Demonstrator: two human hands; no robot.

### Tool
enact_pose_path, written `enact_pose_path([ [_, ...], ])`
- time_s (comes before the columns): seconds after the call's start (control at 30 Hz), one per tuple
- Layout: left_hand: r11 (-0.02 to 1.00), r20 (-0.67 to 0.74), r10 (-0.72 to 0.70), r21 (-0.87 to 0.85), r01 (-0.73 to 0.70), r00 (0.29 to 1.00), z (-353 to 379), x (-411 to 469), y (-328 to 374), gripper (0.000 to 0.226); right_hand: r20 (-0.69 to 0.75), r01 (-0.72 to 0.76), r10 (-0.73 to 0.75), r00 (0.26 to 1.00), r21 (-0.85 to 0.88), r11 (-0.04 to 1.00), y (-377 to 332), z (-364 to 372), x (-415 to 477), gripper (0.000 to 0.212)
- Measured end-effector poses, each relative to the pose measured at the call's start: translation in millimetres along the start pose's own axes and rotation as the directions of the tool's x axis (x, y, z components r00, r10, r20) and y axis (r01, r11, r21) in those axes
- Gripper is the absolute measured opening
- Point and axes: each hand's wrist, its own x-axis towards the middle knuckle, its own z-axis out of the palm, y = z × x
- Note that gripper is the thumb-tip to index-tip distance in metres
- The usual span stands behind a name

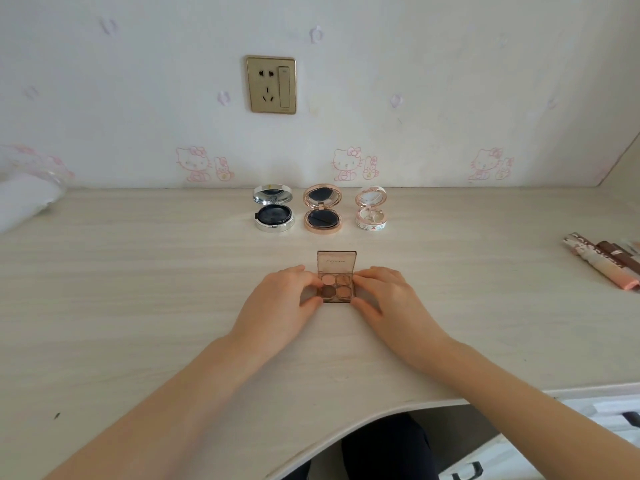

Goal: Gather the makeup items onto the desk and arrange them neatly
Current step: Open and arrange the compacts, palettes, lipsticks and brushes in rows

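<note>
Eyeshadow palette [336,287] lies open on the table [138,289], its lid standing up and four brown and pink pans showing. The left hand [280,299] pinches its left edge between curled fingers and thumb; the right hand [391,299] pinches the right edge the same way. Behind it, near the wall, three open compacts stand in a row: silver compact [273,211], rose-gold compact [322,211], small white compact [371,211]. Lip tubes [602,261] lie at the table's right edge.

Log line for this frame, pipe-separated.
left hand: pinches eyeshadow palette | right hand: pinches eyeshadow palette | eyeshadow palette: open, on desk | three open compacts: row behind it
</note>
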Motion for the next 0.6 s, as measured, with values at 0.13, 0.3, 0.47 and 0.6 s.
enact_pose_path([
  [0.13,1.000,-0.018,-0.018,0.001,0.018,1.000,-15.5,5.0,-15.9,0.025,0.001,0.035,-0.035,0.999,0.023,0.999,-12.3,11.6,23.1,0.030],
  [0.3,0.998,-0.084,-0.048,0.027,0.050,0.995,-27.6,11.1,-38.4,0.026,0.033,0.057,-0.058,0.998,0.013,0.998,-26.7,27.5,52.4,0.028],
  [0.47,0.998,-0.120,-0.058,-0.010,0.057,0.991,-32.6,19.4,-58.5,0.027,0.052,0.055,-0.055,0.997,0.003,0.998,-34.6,39.4,73.6,0.028],
  [0.6,0.998,-0.138,-0.053,0.033,0.058,0.989,-32.1,28.9,-70.4,0.027,0.065,0.046,-0.045,0.997,0.001,0.999,-36.8,46.1,87.3,0.028],
])
